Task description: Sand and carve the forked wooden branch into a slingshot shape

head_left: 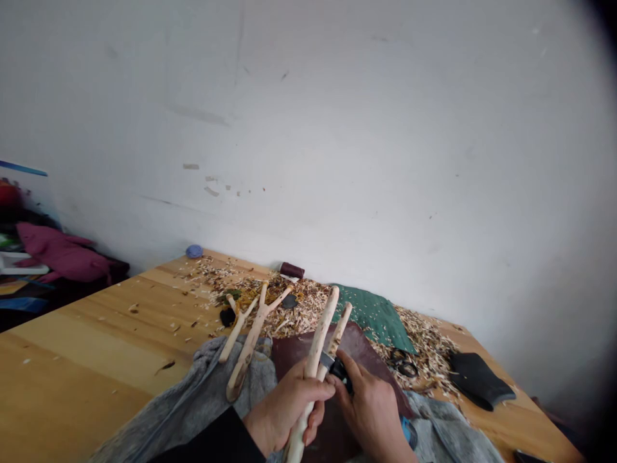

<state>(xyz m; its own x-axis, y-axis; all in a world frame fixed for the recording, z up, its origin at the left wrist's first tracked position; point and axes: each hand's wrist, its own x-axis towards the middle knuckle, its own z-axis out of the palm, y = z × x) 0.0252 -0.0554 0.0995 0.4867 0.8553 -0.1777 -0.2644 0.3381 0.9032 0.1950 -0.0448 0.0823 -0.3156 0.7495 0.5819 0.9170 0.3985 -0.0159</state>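
Left hand (284,411) clamped around a peeled forked stick (314,354), held nearly upright above a maroon leather sheet (294,350); right hand (371,411) just beside it, gripping a black-handled knife (339,374) with the blade against the stick. Two further forked sticks (251,341) lie across a grey cloth (202,379) at left, while wood shavings (294,308), a green cloth (376,315) and scissors (403,363) lie on the wooden table (96,347) beyond.
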